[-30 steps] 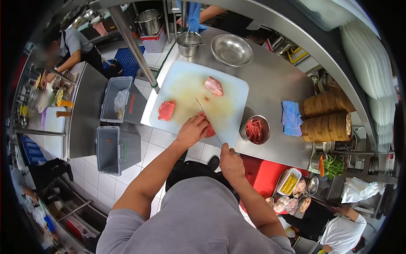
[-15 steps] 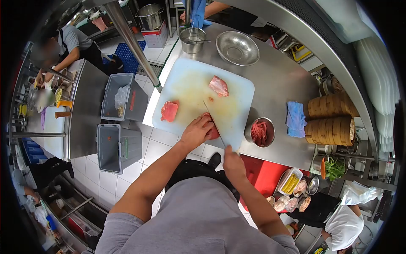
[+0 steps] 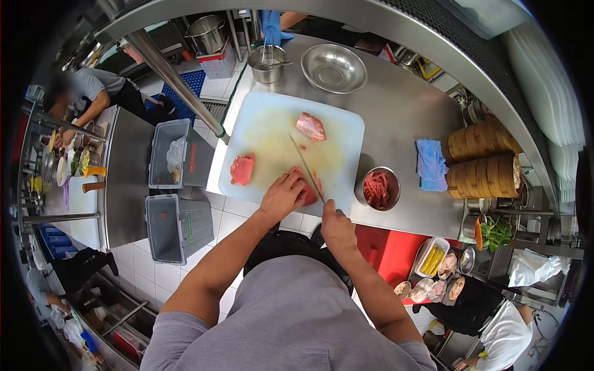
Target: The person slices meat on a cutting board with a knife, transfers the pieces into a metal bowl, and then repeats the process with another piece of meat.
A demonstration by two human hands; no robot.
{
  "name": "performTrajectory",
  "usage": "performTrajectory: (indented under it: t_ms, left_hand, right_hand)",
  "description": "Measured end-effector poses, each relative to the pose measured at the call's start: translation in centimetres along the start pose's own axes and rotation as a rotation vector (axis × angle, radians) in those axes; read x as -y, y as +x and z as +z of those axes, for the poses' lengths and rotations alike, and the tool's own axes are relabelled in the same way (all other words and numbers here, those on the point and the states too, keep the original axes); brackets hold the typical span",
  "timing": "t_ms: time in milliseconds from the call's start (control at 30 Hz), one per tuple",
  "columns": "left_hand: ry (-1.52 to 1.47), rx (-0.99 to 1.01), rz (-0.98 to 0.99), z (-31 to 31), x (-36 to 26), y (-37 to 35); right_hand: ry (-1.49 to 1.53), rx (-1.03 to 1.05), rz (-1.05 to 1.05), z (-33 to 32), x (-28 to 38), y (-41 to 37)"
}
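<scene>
stainless steel kitchen worktop [image 3: 411, 99] spreads out ahead of the fingers, with a white plastic chopping board [image 3: 263, 117] laid at its near edge, probably so that both hands can work close to the body. the left hand [image 3: 283, 195] has its fingers bent and drawn together, closed down over a red slab of raw meat [image 3: 308, 196]; they seem to pin it against the board so it cannot slide. just right of those fingertips lies the blade of a long kitchen knife [image 3: 301, 157], its tip pointing away past them, while the right hand [image 3: 337, 224] has its fingers wrapped fully round the handle, presumably for firm control of the edge. cut slivers [image 3: 318, 180] rest across the blade from the left fingers. a second meat slab [image 3: 242, 169] sits left of the left fingertips and a paler chunk [image 3: 310, 126] beyond them, both clear of the blade, which likely leaves room to slice. right of the right fingers stands a steel container [image 3: 398, 191] holding red meat strips [image 3: 375, 187], seemingly kept within easy reach. farther beyond the fingers is a wide steel bowl [image 3: 334, 65].
</scene>
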State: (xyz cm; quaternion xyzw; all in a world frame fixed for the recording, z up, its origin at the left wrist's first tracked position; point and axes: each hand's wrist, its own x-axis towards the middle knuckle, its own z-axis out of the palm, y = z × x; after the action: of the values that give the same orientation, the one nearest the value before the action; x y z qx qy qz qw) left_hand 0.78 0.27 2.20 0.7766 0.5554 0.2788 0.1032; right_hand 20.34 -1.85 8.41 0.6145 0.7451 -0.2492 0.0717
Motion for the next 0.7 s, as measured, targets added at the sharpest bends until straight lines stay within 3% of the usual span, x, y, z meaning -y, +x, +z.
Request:
performTrajectory:
  t_ms: [167, 367, 567, 700]
  left_hand:
    - [-0.039, 0.053, 0.025, -0.2, 0.4, 0.2]
    - [-0.045, 0.020, -0.001, 0.3, 0.5, -0.2]
    - [-0.073, 0.091, -0.034, -0.7, 0.1, -0.1]
    - [-0.080, -0.018, -0.004, 0.2, 0.2, -0.2]
  right_hand:
    - [-0.032, -0.016, -0.069, 1.3, 0.1, -0.8]
    - [-0.097, 0.148, 0.040, -0.8, -0.9, -5.0]
    - [-0.104, 0.008, -0.030, 2.8, -0.2, 0.8]
    - [-0.115, -0.115, -0.058, -0.4, -2.2, 3.8]
